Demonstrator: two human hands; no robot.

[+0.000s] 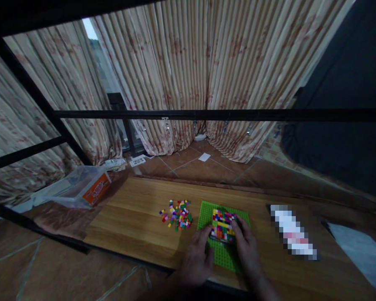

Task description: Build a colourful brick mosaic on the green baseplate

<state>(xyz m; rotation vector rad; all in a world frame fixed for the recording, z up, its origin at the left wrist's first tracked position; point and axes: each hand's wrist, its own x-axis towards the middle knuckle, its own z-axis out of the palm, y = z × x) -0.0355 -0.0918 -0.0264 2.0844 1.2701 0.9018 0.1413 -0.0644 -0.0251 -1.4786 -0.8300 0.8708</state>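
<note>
A multicoloured block of small toy bricks (223, 225) sits on a green studded baseplate (221, 255) on the wooden table. My left hand (196, 257) grips its left edge, fingers curled and the thumb lower down over the baseplate. On the opposite side, my right hand (246, 240) has its fingers bent against the block's right edge. The block's underside is hidden, so I cannot tell whether it is joined to the baseplate. Left of the baseplate lies a loose pile of small coloured bricks (179, 215).
The low wooden table (128, 221) holds a blurred-out flat item (293, 232) and a white sheet (357, 246) on the right. A clear plastic box (78, 184) with an orange label stands beyond its left end. A black metal bar (175, 114) crosses in front of curtains.
</note>
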